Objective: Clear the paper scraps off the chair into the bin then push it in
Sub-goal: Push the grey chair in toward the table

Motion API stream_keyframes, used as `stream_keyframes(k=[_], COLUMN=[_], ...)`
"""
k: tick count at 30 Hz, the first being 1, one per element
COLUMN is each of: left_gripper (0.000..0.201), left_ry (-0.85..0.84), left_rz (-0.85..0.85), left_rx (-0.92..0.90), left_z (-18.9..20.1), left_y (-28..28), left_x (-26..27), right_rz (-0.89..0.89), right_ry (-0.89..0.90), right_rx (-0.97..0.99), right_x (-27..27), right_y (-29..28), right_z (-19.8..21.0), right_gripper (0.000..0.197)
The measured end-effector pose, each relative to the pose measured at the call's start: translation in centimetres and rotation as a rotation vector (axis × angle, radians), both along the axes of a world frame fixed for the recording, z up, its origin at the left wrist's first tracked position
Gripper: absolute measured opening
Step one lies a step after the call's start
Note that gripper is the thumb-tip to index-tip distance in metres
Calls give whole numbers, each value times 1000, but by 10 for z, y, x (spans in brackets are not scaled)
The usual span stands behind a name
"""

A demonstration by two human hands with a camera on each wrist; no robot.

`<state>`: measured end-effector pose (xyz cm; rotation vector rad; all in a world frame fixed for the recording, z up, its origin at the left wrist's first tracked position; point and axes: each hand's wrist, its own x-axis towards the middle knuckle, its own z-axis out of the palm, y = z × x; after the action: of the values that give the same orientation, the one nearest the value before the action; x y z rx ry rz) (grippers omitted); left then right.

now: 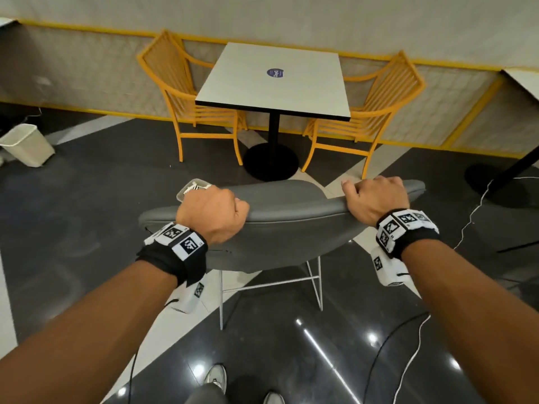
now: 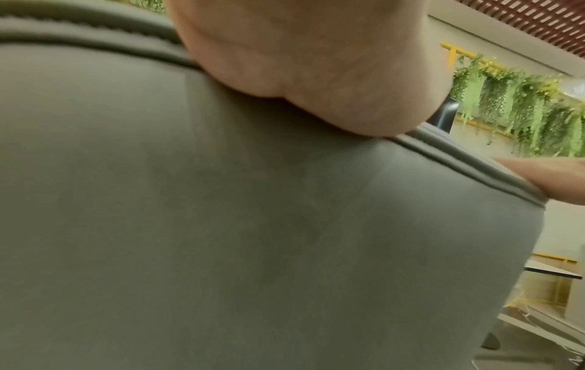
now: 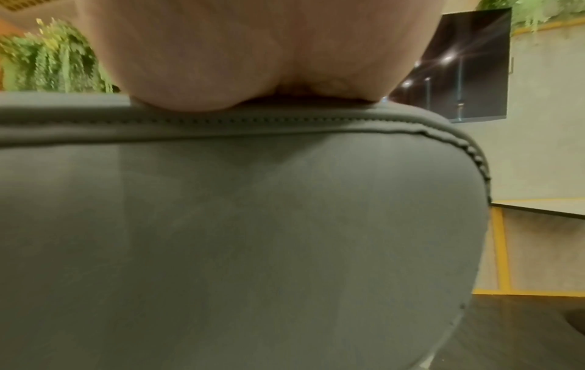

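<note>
A grey upholstered chair (image 1: 291, 228) stands in front of me with its back toward me. My left hand (image 1: 214, 211) grips the top edge of the backrest on the left, fingers curled over the far side. My right hand (image 1: 376, 196) grips the same edge on the right. In the left wrist view my palm (image 2: 300, 62) presses on the seam of the chair back (image 2: 253, 225). The right wrist view shows the same: palm (image 3: 253, 50) on the backrest (image 3: 221, 237). A cream bin (image 1: 26, 144) stands on the floor far left. The backrest hides the seat.
A white table (image 1: 277, 80) on a black pedestal stands ahead, between two yellow chairs (image 1: 186, 91) (image 1: 376, 112). A small white container (image 1: 194, 186) shows just beyond my left hand. Cables (image 1: 466, 225) lie on the dark floor at right. Another table's base (image 1: 495, 176) is at right.
</note>
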<state>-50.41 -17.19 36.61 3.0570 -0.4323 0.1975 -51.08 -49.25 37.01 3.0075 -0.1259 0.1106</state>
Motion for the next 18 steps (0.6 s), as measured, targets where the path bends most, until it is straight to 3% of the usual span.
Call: stream_keyframes(k=[4,8,13,18], left_gripper=[40,28,41,37], left_ry=[-12,-72,-126,-117], left_rz=[-14,-7,34,-10], left_rx=[28,14,17,20], left_z=[-2,-3,-13,-12], left_y=[46,88,95,96], left_x=[31,57,63,81], right_rz=[-17,96,12,-22], right_ry=[-3,-27,-129,-120], right_rx=[-13,12,19,-12], right_x=[2,1,7,20], right_y=[42,65,75,74], right_z=[-4,-5,-8,-10], right_gripper=[70,64,55,48])
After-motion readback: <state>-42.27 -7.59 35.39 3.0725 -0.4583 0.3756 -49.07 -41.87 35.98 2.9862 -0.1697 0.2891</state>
